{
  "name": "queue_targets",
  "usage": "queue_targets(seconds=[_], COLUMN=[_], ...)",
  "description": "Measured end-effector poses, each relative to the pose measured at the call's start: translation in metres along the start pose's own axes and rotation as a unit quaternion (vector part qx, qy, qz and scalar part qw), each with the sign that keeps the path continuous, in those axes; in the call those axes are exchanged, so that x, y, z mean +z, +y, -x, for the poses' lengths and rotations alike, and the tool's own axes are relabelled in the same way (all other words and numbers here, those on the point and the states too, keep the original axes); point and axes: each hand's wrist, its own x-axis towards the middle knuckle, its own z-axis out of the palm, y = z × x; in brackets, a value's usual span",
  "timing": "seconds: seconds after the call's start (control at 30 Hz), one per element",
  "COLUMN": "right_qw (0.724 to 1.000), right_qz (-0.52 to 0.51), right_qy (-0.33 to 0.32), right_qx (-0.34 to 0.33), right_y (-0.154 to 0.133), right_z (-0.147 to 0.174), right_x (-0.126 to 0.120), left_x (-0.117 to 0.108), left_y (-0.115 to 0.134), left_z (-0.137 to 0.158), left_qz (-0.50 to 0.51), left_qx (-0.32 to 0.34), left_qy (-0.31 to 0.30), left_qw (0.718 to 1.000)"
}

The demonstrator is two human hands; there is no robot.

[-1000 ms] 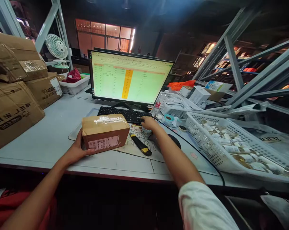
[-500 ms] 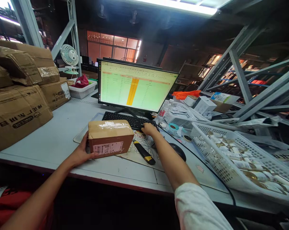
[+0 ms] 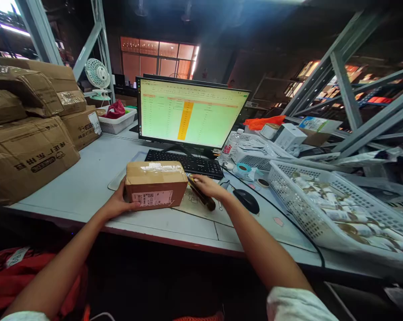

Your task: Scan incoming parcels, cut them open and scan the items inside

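Observation:
A taped cardboard box (image 3: 157,185) with a white shipping label on its front stands on the desk. My left hand (image 3: 119,200) is closed round the box's left end, thumb on the front face. To the right of the box, my right hand (image 3: 208,186) grips a black and yellow utility knife (image 3: 204,199) near its front end. The knife slants over the patterned desk mat (image 3: 228,217); whether its blade is out I cannot tell.
A keyboard (image 3: 201,166) and a lit monitor (image 3: 191,116) stand behind the box. The mouse (image 3: 246,201) and its cable lie to the right, beside a white basket (image 3: 288,200) of small rolls. Large cartons (image 3: 30,156) are stacked at the left.
My right hand has come back from the keyboard's front edge and taken hold of the utility knife, which has shifted off its earlier spot. My left hand still holds the box.

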Motion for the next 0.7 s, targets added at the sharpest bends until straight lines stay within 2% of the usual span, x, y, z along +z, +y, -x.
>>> queue_targets(seconds=[0.03,0.1,0.17,0.43,0.57,0.7], right_qw=[0.995,0.963,0.943,0.948,0.960,0.961], right_qz=[-0.099,-0.269,-0.333,-0.311,-0.262,-0.254], right_qy=[0.011,0.021,0.009,-0.019,-0.025,-0.031], right_qx=[0.003,0.013,0.004,-0.063,-0.090,-0.109], right_y=[-0.002,-0.009,-0.017,-0.033,-0.036,-0.041], right_z=[-0.002,-0.005,-0.004,0.029,0.049,0.068], right_x=[-0.006,-0.016,-0.022,-0.029,-0.032,-0.030], left_x=[-0.002,-0.004,-0.006,-0.004,-0.003,-0.004], left_y=[-0.002,-0.007,-0.012,-0.007,-0.002,-0.003], left_z=[0.000,0.001,0.001,0.001,0.000,-0.001], left_qz=[0.010,0.034,0.054,0.061,0.025,-0.044], left_qx=[-0.006,-0.014,-0.021,-0.037,-0.006,0.033], left_qy=[-0.012,-0.040,-0.059,-0.066,-0.070,-0.023], left_qw=[1.000,0.998,0.997,0.995,0.997,0.998])
